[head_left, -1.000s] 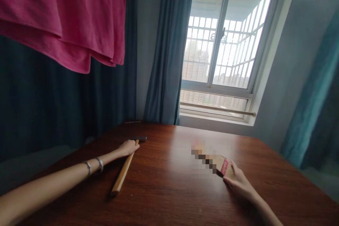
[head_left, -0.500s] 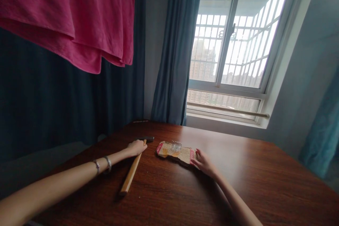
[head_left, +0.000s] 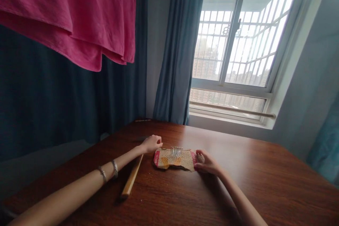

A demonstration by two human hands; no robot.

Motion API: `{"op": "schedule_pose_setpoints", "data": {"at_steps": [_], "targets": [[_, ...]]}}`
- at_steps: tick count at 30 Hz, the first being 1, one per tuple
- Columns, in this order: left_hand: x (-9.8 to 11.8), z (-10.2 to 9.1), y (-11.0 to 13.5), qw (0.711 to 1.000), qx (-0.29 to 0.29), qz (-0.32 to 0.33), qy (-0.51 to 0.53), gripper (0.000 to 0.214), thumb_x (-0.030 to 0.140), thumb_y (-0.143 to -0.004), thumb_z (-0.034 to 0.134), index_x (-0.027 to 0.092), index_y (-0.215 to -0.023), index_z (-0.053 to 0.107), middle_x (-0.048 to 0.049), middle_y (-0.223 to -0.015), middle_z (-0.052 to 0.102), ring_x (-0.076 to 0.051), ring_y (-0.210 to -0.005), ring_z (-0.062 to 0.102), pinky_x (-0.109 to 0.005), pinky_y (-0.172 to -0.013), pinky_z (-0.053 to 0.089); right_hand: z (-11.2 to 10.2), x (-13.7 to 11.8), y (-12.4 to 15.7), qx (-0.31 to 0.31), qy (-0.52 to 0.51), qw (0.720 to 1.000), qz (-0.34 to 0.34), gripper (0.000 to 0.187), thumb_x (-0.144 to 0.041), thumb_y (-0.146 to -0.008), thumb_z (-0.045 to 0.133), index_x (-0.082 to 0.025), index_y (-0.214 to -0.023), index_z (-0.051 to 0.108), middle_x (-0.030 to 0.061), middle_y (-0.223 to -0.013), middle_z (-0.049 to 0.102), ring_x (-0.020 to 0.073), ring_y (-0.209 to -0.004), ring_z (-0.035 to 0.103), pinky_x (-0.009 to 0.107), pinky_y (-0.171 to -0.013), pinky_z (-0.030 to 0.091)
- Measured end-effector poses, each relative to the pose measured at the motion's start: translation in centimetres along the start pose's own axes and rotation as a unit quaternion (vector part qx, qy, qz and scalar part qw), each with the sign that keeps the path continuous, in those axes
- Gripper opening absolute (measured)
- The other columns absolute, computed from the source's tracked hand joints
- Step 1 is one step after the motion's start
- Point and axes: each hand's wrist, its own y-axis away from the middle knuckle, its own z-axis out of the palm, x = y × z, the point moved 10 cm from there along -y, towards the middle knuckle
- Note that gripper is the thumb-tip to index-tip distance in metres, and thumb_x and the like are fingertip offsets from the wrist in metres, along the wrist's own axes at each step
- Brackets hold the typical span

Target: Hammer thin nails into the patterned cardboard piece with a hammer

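One cardboard strip [head_left: 171, 159], long axis crosswise; right hand [head_left: 208, 162] grips right end; left hand [head_left: 152, 144], hold unclear.

A blue curtain [head_left: 177, 60] hangs beside the bright window [head_left: 246, 53] — glossy brown table [head_left: 169, 197] below.

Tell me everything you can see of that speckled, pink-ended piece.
The speckled piece looks like cardboard: flat, tan with dark dots, pink bands near both ends and orange patches. Its near edge is ragged. A row of silvery pins, perhaps nails, stands up from it. It appears to lie on the brown table; the right hand holds its right end, and the left hand is near its left end.
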Motion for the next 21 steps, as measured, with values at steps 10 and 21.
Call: {"op": "schedule_pose_setpoints", "data": {"at_steps": [10, 21], "targets": [[3.6, 5.9, -1.0, 0.928, -0.161, 0.033, 0.335, 0.026, 0.026, -0.055, 0.062, 0.01, -0.075, 0.067, -0.003, -0.063, 0.061, -0.012, -0.056, 0.054, -0.02, -0.047, 0.041, -1.0, -1.4, -3.6, 0.039, -0.023, 0.999, 0.02, 0.044, -0.033, -0.061, 0.067, -0.015, -0.101, 0.063, 0.0092, -0.097, 0.065, 0.0217, -0.089, 0.059, 0.033, -0.08, 0.045], [4.1, 4.9, -0.2, 0.94, -0.141, 0.07, 0.302, 0.033, 0.031, -0.056, 0.061, 0.009, -0.079, 0.07, -0.0041, -0.064, 0.062, -0.011, -0.054, 0.05, -0.019, -0.048, 0.036, 3.6, -2.8, -6.4, 0.088, -0.082, 0.993, 0.015, 0.02, -0.016, -0.067, 0.049, -0.014, -0.076, 0.068, 0.0046, -0.075, 0.068, 0.0153, -0.072, 0.061, 0.024, -0.067, 0.047]]}}
